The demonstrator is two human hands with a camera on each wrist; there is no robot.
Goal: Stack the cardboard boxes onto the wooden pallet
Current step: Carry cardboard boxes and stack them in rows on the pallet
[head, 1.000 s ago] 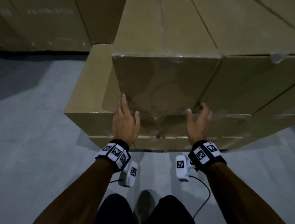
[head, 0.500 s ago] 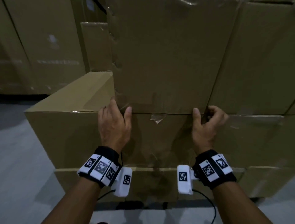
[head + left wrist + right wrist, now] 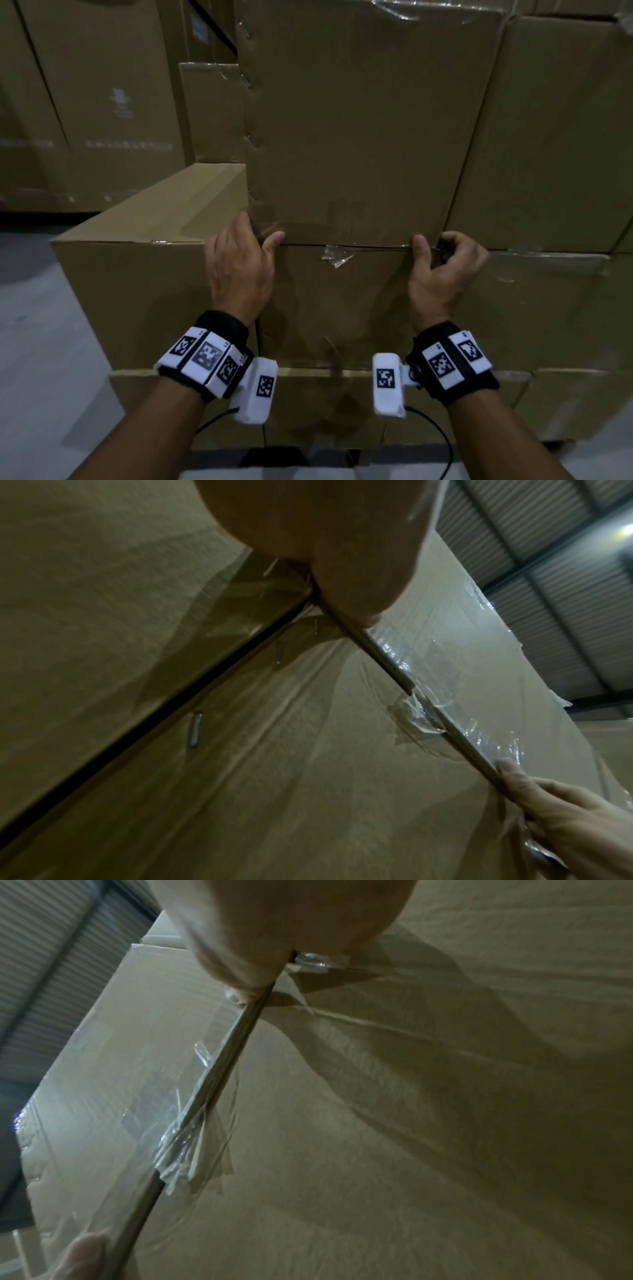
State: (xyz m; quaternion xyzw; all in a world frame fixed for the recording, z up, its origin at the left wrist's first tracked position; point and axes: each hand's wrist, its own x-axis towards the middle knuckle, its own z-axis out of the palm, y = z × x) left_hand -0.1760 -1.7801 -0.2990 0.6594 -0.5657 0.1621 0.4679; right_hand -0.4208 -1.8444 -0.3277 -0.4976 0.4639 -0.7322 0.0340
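Note:
A large taped cardboard box (image 3: 359,120) sits on top of a lower box (image 3: 335,308) in a stack straight ahead. My left hand (image 3: 253,246) grips its bottom left corner, fingers wrapped round the side and thumb on the front seam. My right hand (image 3: 442,250) grips the bottom right corner, fingers curled into the seam and thumb pressed on the edge. In the left wrist view my left thumb (image 3: 369,615) lies on the seam and my right hand (image 3: 565,818) shows further along it. The right wrist view shows the same seam with torn tape (image 3: 185,1150). No pallet is clearly visible.
A lower box (image 3: 137,274) juts out on the left, its top level with the seam. More boxes (image 3: 548,137) stand tight on the right, and tall stacks (image 3: 85,102) line the back left. Grey floor (image 3: 34,342) lies open to the left.
My hands went from lying flat on the box front to gripping its bottom corners. The view dropped lower and came closer to the stack.

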